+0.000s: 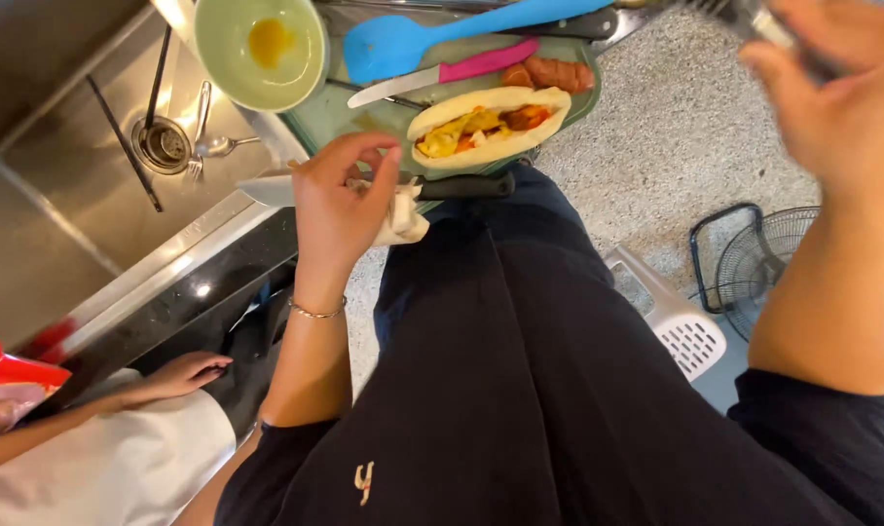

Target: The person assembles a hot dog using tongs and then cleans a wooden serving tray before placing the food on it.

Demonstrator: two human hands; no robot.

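My left hand [337, 200] is closed around a crumpled white paper napkin [401, 216] just in front of a green cutting board [337, 115]. On the board lies a filled bun [488, 125] with sausage and yellow sauce, a second sausage [549, 72] behind it, and a pink-handled knife [442, 75]. A black-handled knife [461, 187] rests at the board's near edge, right by my left hand. My right hand [836, 93] is raised at the upper right, blurred, gripping a metal utensil [754, 18] that looks like a fork.
A pale green bowl [260, 49] with a yolk smear and a blue spatula [432, 34] sit behind the board. A steel sink [92, 166] holds cutlery at the left. Another person's hand [184, 373] rests lower left. A fan [802, 268] and white basket [676, 326] stand on the floor.
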